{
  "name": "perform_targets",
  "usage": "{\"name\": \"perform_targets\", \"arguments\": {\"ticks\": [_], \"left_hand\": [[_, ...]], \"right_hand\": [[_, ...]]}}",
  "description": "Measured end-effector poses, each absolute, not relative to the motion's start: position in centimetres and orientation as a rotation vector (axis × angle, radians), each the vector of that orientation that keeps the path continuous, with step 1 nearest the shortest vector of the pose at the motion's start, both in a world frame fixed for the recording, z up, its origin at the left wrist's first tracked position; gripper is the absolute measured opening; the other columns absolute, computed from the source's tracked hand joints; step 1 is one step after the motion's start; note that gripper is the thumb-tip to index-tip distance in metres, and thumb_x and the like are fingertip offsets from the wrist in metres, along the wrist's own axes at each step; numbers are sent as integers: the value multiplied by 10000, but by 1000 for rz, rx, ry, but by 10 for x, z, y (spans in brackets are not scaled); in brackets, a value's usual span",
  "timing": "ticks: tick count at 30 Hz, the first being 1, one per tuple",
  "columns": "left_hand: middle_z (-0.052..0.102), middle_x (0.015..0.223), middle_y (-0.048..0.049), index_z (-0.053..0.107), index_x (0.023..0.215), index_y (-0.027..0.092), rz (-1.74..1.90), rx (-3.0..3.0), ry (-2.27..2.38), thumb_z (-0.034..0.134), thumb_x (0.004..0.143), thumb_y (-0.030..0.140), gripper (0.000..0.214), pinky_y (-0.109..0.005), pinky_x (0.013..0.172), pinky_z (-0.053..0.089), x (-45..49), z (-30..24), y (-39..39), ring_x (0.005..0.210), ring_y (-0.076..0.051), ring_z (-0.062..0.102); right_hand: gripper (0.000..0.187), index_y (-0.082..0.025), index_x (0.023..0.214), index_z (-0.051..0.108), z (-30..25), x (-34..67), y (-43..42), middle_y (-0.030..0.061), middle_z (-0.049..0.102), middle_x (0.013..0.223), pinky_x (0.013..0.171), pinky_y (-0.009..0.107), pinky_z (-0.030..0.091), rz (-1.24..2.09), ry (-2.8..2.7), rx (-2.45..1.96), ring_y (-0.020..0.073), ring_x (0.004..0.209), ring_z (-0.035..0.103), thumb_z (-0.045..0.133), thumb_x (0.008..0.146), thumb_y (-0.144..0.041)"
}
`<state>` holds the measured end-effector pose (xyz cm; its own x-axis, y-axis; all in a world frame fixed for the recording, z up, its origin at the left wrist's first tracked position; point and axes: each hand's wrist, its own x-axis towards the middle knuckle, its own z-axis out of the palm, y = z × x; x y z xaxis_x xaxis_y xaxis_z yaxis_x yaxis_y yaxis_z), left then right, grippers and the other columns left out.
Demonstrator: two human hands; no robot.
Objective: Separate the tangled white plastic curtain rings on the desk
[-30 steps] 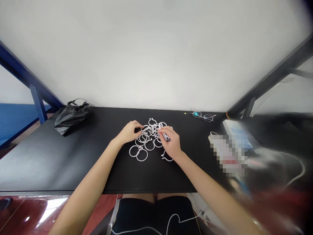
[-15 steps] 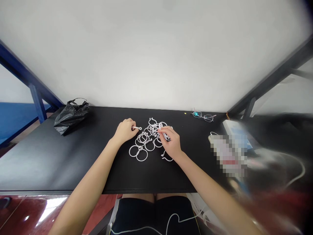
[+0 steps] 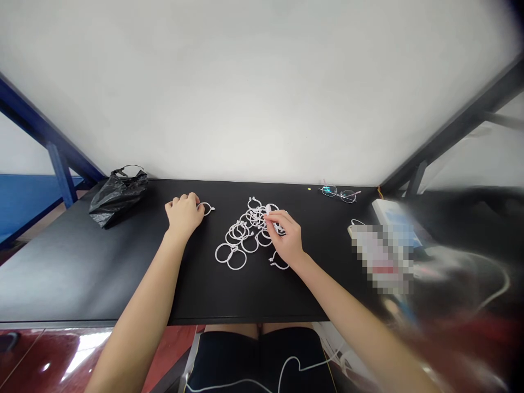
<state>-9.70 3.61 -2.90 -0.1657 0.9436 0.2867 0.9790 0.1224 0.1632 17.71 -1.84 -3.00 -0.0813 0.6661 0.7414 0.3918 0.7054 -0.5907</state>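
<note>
A loose pile of white plastic curtain rings (image 3: 237,232) lies on the black table in front of me. Some of them show a gap with small knobbed ends. To the left of the pile, my left hand (image 3: 184,214) is closed on a single curtain ring (image 3: 208,205), which lies low at the tabletop and is partly covered by the fingers. My right hand (image 3: 286,234) reaches over the pile's right side. Its thumb and fingertips pinch a white curtain ring (image 3: 268,209), partly hidden by the hand. One open ring (image 3: 278,265) lies just below the right wrist.
A black plastic bag (image 3: 118,197) sits at the table's back left. Eyeglasses (image 3: 339,192) rest near the back wall, beside a tiny yellow bit (image 3: 309,189). On the right are a white box (image 3: 393,221), a pixelated item (image 3: 382,259) and blurred clear plastic.
My left hand has moved left, away from the pile, with its ring now turned to show its round shape. My right hand has stayed nearly in place at the pile.
</note>
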Motion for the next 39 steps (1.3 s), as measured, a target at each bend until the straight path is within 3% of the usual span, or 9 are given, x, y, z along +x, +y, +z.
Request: {"name": "perform_targets", "arguments": {"ticks": [4,8,15,24,29,32,34,37,39], "left_hand": [[668,1047,-159,618,1021,171,-360,-1906,-2383,470,837,186,236,-476,898,388,-103,-23,35,1035,-355,589],[663,1062,-152,625,1027,166,-351,-1882,-2401,451,826,133,268,-486,918,399,-106,-21,36,1048,-353,593],[606,1158,-119,640,1090,189,-683,-2453,-2007,497,892,420,336,-413,917,469,-90,-34,46,1060,-289,570],[643,1080,-104,689,1011,186,-510,-2364,-2074,405,859,127,328,-404,852,493,-100,-37,46,1015,-288,602],[668,981,-96,681,980,183,-512,-2274,-2134,427,818,69,323,-399,813,497,-101,-33,45,961,-284,625],[660,1039,-118,677,969,170,-796,-2289,-2042,505,843,163,213,-444,890,485,-87,-31,43,1009,-297,612],[669,1021,-104,664,977,167,-1243,-2401,-1901,532,882,259,187,-424,940,481,-68,-27,38,999,-257,621],[670,1096,-101,620,1094,173,-1871,-2736,-1734,547,915,379,282,-364,910,518,-35,-19,25,997,-209,639],[655,1154,-108,610,1136,181,-1978,-3016,-1630,553,919,402,315,-342,880,533,-18,-15,15,1025,-204,630]], "right_hand": [[162,-217,925,686,-29,176,-20,55,688,887,683,297,581,333,-1675,-860,156,798,649,538,916,-152],[158,-228,950,681,-30,176,-21,53,684,900,666,287,598,366,-1655,-869,157,811,652,539,919,-165],[152,-225,945,689,-34,178,-19,77,678,973,721,323,609,289,-1622,-903,181,870,677,555,908,-164],[161,-234,937,690,-33,177,-18,73,688,969,758,336,608,266,-1640,-907,189,890,688,553,905,-155],[163,-231,937,688,-34,177,-18,63,699,932,720,314,600,259,-1622,-897,178,850,689,564,894,-135],[177,-229,949,689,-33,177,-19,54,716,900,718,315,590,251,-1630,-908,173,815,690,561,892,-120],[190,-234,953,688,-32,176,-19,44,728,893,740,322,585,254,-1669,-900,172,810,693,552,896,-114],[210,-240,957,687,-32,175,-20,36,738,906,776,332,577,278,-1745,-857,174,838,697,534,903,-106],[216,-237,955,686,-32,174,-20,37,738,906,777,329,573,298,-1777,-832,176,852,695,526,905,-100]]}}
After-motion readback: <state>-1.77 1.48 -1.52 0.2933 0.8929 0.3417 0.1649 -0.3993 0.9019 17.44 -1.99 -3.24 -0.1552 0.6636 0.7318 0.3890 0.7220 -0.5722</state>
